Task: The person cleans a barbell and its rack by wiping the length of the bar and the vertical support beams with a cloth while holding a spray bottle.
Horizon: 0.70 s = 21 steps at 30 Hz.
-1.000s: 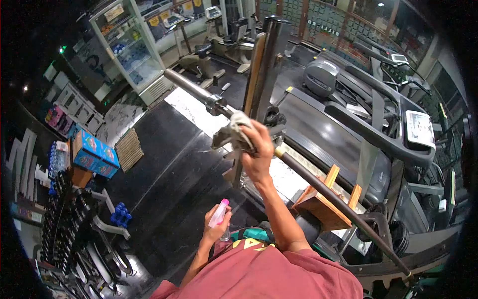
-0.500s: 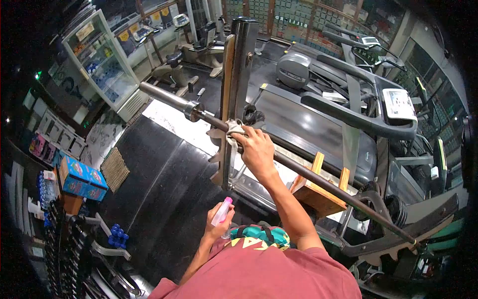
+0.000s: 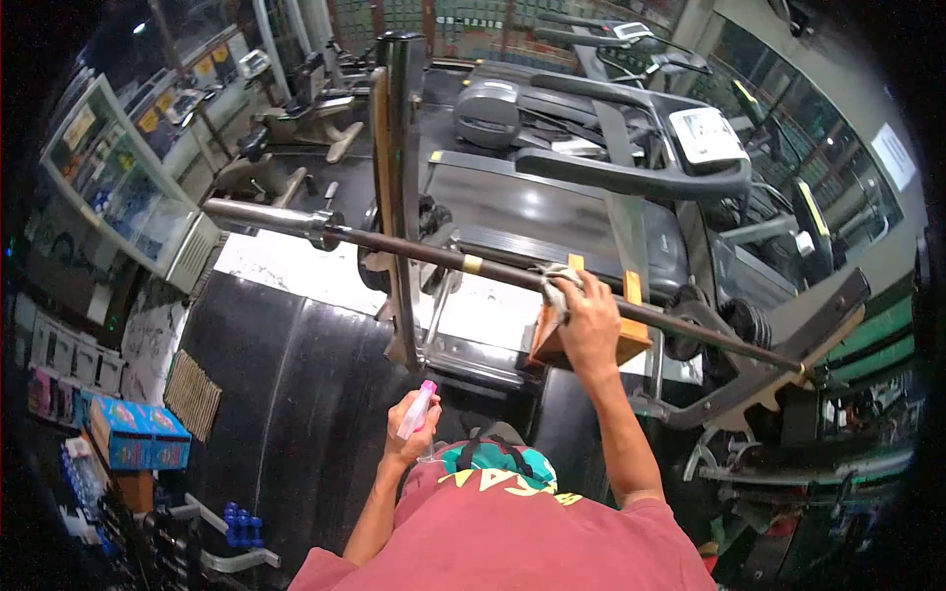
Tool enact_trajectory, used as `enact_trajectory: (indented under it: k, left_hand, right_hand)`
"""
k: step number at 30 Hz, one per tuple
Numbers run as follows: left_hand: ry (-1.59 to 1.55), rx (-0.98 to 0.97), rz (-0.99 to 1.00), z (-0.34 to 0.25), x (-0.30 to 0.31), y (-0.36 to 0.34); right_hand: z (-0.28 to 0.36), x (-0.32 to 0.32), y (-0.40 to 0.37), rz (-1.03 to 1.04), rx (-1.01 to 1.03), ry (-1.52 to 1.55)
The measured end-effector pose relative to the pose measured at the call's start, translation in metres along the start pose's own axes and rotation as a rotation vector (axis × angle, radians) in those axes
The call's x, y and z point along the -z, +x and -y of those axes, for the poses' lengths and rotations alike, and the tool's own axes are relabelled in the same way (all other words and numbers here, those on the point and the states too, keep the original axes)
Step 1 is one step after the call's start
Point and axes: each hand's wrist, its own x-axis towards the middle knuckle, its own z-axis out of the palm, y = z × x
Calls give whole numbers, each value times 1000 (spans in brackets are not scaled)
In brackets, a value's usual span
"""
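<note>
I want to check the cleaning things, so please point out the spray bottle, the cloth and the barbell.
Spray bottle (image 3: 415,412): head view, its upper body.
Cloth (image 3: 558,287): head view, its folded side.
Barbell (image 3: 414,249): head view, its dark shaft.

Shirt (image 3: 532,537): dull red, yellow lettering. Spray bottle (image 3: 414,414): pink top. Cloth (image 3: 559,286): greyish white. Barbell (image 3: 493,271): silver sleeve, dark brown shaft, yellowish band. Carton (image 3: 138,433): bright blue. Small dumbbells (image 3: 242,527): blue. Mat (image 3: 194,394): tan, dark stripes.

The black floor (image 3: 325,340), crossed by a white marbled strip (image 3: 286,264), carries a ribbed mat (image 3: 194,396) between eight and nine o'clock, a glass-door fridge (image 3: 123,182) towards ten, an exercise bike (image 3: 313,118) nearing eleven and a treadmill (image 3: 532,202) at one.
</note>
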Motion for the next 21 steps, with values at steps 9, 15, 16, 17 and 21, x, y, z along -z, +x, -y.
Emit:
enact_trajectory:
  k: [9, 15, 16, 17, 21]
  left_hand:
    - [59, -15, 153, 3, -1, -9]
    - [112, -160, 184, 6, -2, -19]
    - [111, -156, 192, 12, -1, -20]
    - [87, -129, 199, 21, 0, -21]
    - [34, -15, 182, 13, -1, -17]
  right_hand:
    - [-83, 44, -51, -197, -476, -125]
    - [-5, 3, -26, -155, -436, -221]
    - [6, -8, -26, -150, -375, -136]
    - [17, -14, -27, -123, -324, -100]
    - [21, -18, -38, -152, -238, 9]
